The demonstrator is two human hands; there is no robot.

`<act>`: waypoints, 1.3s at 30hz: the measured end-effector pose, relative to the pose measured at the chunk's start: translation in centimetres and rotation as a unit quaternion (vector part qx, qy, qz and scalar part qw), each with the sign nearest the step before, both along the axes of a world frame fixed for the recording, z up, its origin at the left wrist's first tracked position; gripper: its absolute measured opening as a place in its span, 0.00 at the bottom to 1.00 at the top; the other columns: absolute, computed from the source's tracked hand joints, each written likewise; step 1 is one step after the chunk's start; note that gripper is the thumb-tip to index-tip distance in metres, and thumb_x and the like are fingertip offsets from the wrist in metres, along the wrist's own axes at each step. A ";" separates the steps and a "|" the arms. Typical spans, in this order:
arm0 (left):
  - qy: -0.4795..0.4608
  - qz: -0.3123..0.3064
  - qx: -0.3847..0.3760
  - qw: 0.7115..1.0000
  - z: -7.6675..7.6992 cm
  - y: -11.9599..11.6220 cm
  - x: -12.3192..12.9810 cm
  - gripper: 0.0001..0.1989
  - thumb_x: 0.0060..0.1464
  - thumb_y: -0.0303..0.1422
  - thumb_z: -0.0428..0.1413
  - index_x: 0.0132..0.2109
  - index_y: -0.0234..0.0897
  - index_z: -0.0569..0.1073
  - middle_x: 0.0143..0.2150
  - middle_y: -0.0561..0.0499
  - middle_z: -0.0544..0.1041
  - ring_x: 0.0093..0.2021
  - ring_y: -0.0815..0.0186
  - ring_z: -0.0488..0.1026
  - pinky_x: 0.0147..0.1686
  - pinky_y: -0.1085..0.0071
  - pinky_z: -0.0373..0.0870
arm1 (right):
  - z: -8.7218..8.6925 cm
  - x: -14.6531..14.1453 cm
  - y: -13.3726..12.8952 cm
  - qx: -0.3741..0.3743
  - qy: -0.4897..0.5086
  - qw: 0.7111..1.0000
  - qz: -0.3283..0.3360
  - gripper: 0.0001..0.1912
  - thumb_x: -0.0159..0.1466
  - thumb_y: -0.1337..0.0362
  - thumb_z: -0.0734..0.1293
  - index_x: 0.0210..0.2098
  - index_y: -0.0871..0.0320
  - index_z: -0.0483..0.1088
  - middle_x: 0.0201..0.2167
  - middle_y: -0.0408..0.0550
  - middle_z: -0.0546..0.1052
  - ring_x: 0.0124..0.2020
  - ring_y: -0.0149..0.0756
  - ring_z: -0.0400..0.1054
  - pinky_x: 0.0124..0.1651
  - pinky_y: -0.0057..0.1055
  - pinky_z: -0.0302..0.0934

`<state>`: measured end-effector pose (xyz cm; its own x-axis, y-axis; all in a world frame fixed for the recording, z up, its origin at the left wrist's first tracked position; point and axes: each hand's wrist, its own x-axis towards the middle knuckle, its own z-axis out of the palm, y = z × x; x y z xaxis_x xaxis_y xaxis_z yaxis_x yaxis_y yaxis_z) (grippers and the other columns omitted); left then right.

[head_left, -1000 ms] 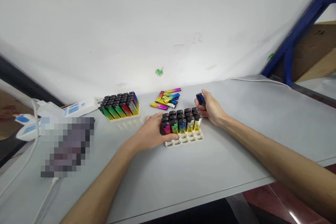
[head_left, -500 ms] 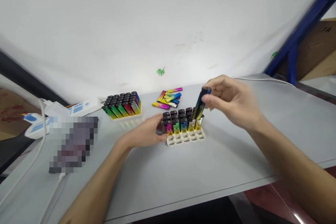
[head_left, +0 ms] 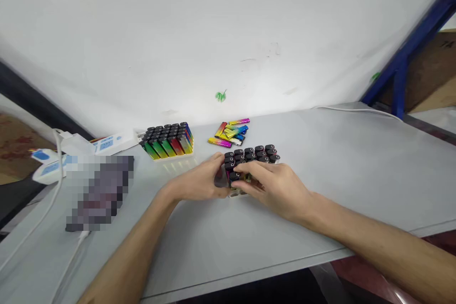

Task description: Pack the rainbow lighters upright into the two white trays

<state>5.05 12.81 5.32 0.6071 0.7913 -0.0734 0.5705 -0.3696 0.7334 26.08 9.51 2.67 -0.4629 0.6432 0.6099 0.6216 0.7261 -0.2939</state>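
A white holed tray (head_left: 233, 194) holds rows of upright lighters (head_left: 259, 149) with black tops and shiny coloured bodies. My left hand (head_left: 199, 180) grips the tray's left side, thumb at the front corner and fingers farther back. Above the front left part of the tray, my right hand (head_left: 276, 187) pinches a black-topped lighter (head_left: 235, 176) between thumb and fingers. It stands upright in front of the filled rows; its lower end and most of the tray's front are hidden. Behind the tray lies a loose pile of coloured lighter bodies (head_left: 233, 132).
A second tray packed with lighters (head_left: 167, 140) stands at the back left. Further left are a power strip (head_left: 109, 143), a pixelated dark device (head_left: 103, 192) and white cables (head_left: 59, 185). The wall (head_left: 178, 57) borders the table's far edge.
My right hand has brought the lighter down and leftward, from above the tray's right side to its front left. My left hand has stayed at the tray's left side.
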 end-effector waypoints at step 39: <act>0.014 0.028 0.015 0.999 -0.9 0.6 0.3 0.37 0.43 0.50 0.64 0.59 0.44 0.67 0.55 0.44 0.75 0.53 0.48 0.72 0.50 0.54 0.70 | -0.2 8.3 13.3 -0.245 0.316 0.895 -0.195 0.12 0.62 0.54 0.66 0.36 0.55 0.62 0.32 0.47 0.76 0.33 0.37 0.71 0.38 0.36 0.64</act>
